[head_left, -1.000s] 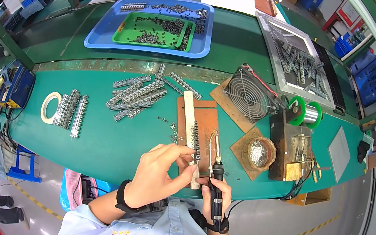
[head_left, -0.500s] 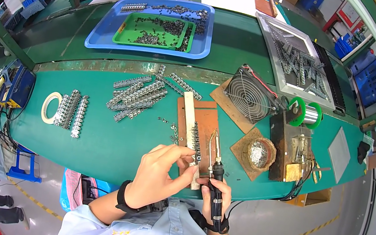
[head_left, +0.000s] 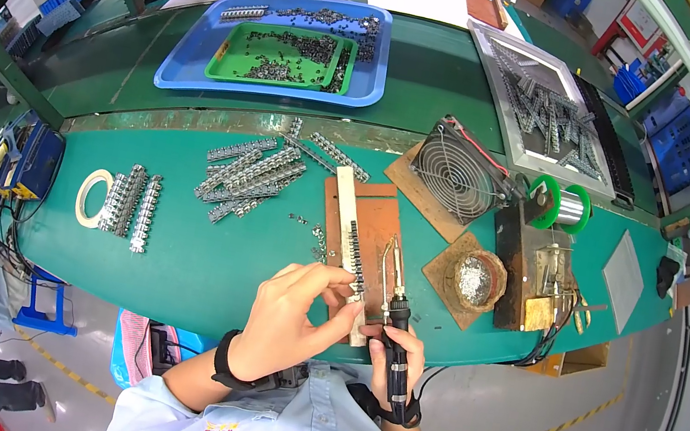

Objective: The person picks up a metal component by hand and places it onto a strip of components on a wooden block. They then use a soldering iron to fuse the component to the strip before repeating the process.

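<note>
My left hand (head_left: 289, 321) pinches the near end of a narrow strip of small dark metal parts (head_left: 354, 252), thumb and forefinger closed on it. The strip lies along a pale wooden bar (head_left: 346, 200), which rests on a reddish-brown board (head_left: 380, 214). In my right hand (head_left: 391, 359) is a soldering iron (head_left: 400, 314) with a black handle, held upright with its tip pointing away from me. A thin bent metal tube runs beside the iron's shaft. The iron's tip is just right of the strip, apart from it.
Left of the board lie a pile of metal strips (head_left: 250, 176), loose bits and a tape roll (head_left: 87, 198). To the right stand a fan (head_left: 460, 176), a round pot (head_left: 481, 281) and a solder wire spool (head_left: 569, 209). Farther back are a blue tray (head_left: 183, 62) and a framed tray (head_left: 517, 154).
The strip has shifted slightly left and now lies more along the wooden bar. My hands have barely moved. Across the bench, another person's hands have come closer together.
</note>
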A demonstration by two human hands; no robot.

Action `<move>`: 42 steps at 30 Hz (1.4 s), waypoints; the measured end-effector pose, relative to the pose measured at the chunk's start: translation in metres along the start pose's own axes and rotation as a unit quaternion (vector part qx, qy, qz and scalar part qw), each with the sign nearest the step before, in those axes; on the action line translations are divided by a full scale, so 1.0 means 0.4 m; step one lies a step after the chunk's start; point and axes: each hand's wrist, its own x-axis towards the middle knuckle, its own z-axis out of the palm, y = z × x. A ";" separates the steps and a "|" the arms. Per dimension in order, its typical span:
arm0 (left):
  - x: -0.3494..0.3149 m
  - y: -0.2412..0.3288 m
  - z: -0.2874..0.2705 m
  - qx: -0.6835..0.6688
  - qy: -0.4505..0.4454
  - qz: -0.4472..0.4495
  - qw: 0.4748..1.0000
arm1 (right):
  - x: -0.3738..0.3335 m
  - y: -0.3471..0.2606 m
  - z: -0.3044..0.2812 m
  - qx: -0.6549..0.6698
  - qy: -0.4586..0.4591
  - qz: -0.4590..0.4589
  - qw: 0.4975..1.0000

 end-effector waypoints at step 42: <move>-0.092 -0.130 0.013 -0.394 -0.249 -0.377 0.800 | 0.021 -0.005 -0.005 -0.065 -0.080 -0.010 0.995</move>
